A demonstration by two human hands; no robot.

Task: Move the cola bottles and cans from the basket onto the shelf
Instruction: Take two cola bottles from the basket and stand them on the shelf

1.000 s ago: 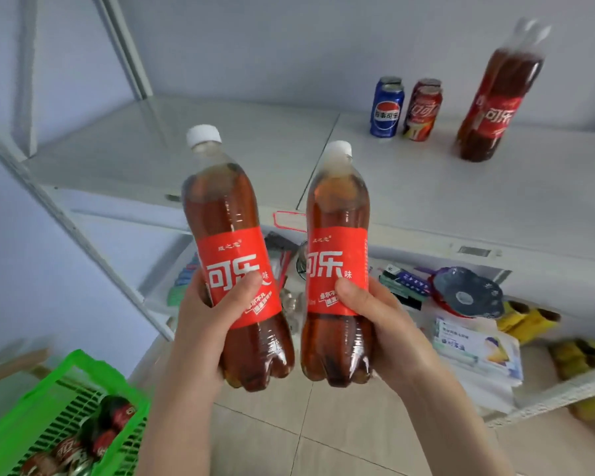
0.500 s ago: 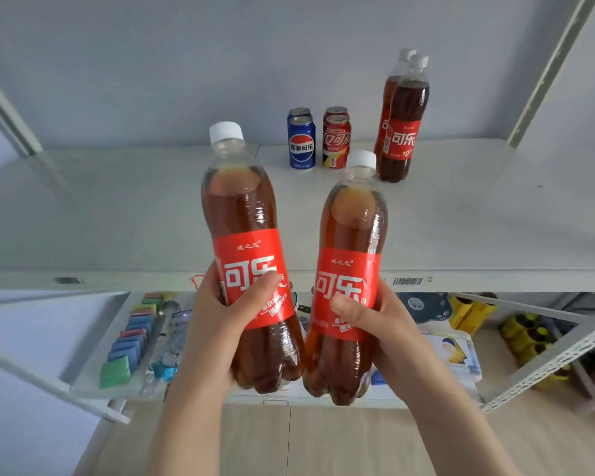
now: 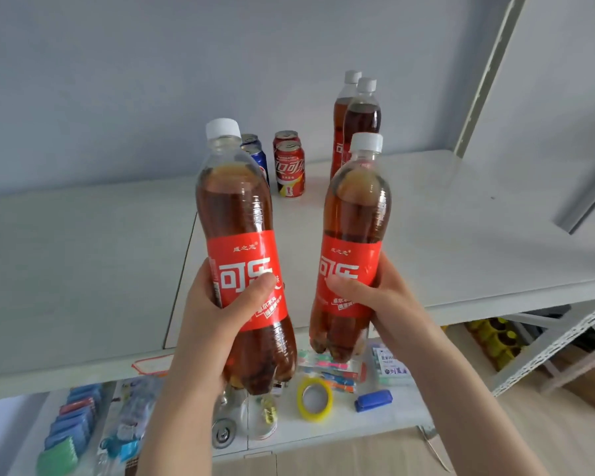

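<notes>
My left hand (image 3: 217, 314) grips a cola bottle (image 3: 237, 214) with a red label and white cap, held upright over the front edge of the white shelf (image 3: 461, 235). My right hand (image 3: 382, 300) holds a second, matching cola bottle (image 3: 356, 207), tilted slightly left, a little farther over the shelf. At the back of the shelf stand two more cola bottles (image 3: 361, 115), two red cola cans (image 3: 290, 170) one behind the other, and a blue cola can (image 3: 255, 152) partly hidden by the left bottle. The basket is out of view.
A grey shelf upright (image 3: 488, 73) rises at the right. The lower shelf (image 3: 323, 431) carries a yellow tape roll (image 3: 314, 399), a blue stapler (image 3: 373, 400), coloured packs and small jars. Yellow items (image 3: 495, 338) lie lower right.
Both hands have carried the bottles up and forward over the shelf's front edge. The bottles have moved apart. The view has shifted closer to the shelf.
</notes>
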